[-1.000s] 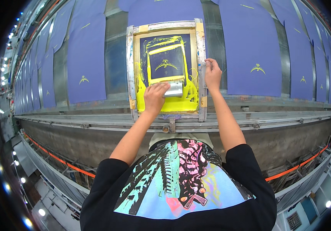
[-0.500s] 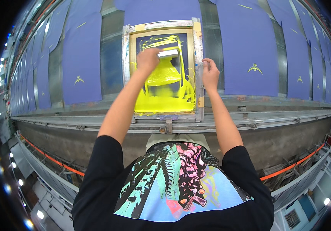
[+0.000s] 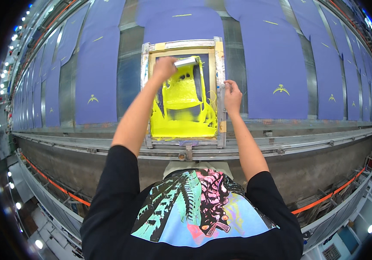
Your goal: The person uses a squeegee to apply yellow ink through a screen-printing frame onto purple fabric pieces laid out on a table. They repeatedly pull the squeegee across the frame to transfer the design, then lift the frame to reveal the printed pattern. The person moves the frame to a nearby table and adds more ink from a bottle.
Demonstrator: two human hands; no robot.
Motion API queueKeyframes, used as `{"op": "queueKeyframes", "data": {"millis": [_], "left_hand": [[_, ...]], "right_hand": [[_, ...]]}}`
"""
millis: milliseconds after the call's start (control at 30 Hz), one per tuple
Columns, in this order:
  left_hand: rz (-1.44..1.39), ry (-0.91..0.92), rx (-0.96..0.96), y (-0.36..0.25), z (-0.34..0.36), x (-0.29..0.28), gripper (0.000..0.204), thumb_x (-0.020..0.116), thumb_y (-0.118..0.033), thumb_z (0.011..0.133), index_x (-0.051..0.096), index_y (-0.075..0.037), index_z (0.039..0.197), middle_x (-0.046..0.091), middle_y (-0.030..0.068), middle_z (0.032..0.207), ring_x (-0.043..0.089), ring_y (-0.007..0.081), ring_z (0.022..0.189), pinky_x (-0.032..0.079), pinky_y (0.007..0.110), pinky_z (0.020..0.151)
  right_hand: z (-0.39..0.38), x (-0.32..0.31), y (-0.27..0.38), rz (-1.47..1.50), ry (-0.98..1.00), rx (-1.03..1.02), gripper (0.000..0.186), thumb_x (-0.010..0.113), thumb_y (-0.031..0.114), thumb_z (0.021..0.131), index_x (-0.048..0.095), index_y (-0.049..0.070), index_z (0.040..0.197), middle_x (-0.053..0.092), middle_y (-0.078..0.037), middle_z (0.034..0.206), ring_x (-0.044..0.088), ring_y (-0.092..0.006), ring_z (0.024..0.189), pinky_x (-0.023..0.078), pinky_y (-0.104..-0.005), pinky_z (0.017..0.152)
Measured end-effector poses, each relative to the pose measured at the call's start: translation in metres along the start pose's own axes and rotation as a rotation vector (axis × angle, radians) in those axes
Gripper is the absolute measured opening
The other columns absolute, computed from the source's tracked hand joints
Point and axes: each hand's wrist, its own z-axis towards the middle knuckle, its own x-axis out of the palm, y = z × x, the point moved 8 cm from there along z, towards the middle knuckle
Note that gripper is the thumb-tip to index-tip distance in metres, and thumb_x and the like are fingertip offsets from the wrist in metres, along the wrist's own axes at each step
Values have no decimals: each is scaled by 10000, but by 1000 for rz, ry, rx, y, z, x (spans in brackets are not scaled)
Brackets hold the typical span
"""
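Observation:
My left hand (image 3: 164,68) is closed round one end of a squeegee (image 3: 186,62) with a pale metallic bar, near the far end of a printing screen. Bright yellow ink (image 3: 183,128) lies thickest at the screen's near end, and a broad yellow smear runs up behind the squeegee. Along the right side of the rectangular screen frame (image 3: 144,73), my right hand (image 3: 232,95) is closed with its fingertips at the outer edge. The frame lies flat over a purple-blue fabric piece (image 3: 183,27).
More purple-blue pieces lie in rows left and right; the nearest right piece (image 3: 276,65) bears a small yellow arched print (image 3: 281,89). A metal rail (image 3: 255,146) runs along the table's near edge, in front of my body. Orange strips (image 3: 331,197) show lower down.
The squeegee in my left hand has moved toward the screen's far end, leaving more yellow smear behind it. My right hand stays at the frame's edge. The whole view has shifted slightly.

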Motion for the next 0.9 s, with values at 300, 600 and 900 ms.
{"op": "queueKeyframes", "data": {"millis": [300,600,900], "left_hand": [[75,4,-6,-7,-40,22,400,634,-95,842,796,-321,1129,773,85,996,741,328,927,596,449,834],[-252,-54,343,-51,-201,86,431,656,52,730,766,-156,1090,762,30,1154,711,244,1063,547,412,906],[-285,-47,274,-63,-227,20,466,710,15,718,732,-121,1163,738,61,1215,688,259,1134,544,397,964]], "right_hand": [[7,15,-1,-24,18,2,179,621,212,1004,722,74,1059,598,-139,675,576,-233,614,454,-398,616],[22,-3,-71,-186,48,115,186,630,236,1002,735,98,1069,653,-127,737,608,-222,677,475,-385,662],[8,-8,17,-191,-26,68,205,604,249,1023,729,96,1076,622,-75,682,554,-180,621,446,-387,627]]}}
